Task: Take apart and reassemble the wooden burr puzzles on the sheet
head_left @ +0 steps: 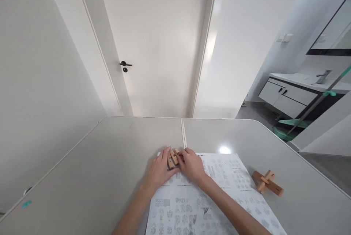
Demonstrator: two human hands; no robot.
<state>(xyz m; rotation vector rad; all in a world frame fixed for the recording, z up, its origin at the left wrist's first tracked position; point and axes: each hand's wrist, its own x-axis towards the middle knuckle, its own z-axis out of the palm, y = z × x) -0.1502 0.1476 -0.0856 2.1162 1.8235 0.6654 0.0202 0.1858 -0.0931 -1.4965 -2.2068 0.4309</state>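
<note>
— Head view, nearest first?
— Forearms at the bottom edge, left (139, 205) and right (230, 211), over a printed sheet (186, 198) on a grey table (109, 176).
— Where are the wooden pieces (172, 159)?
— At the sheet's far left part, between both hands, just left of the table seam (184, 132). Light brown, slotted, set side by side at a slant. Exact count hidden by fingers.
— Hand state?
— Left hand (159, 169): narrow, curled round the left side of the pieces, fingers at the far end, thumb along the near end. Right hand (192, 165): narrow too, thumb and fingertips gripping the right side. Both hold the same group.
— Any text?
— Sheet has rows of small grey line diagrams with short captions below some, plus a dark line of characters at the top edge. All too small to read.
— Other wood?
— One wooden cross (265, 181), crossed bars locked together, on the table just right of the sheet. Dark slots or marks on its bars, can't tell which.
— Background?
— White door (161, 45) past the table, black handle (126, 64). Right side: white vanity cabinet (287, 96) with dark pulls, faucet (323, 76) on top, mirror (337, 30) above, green dustpan (282, 133) on the floor.
</note>
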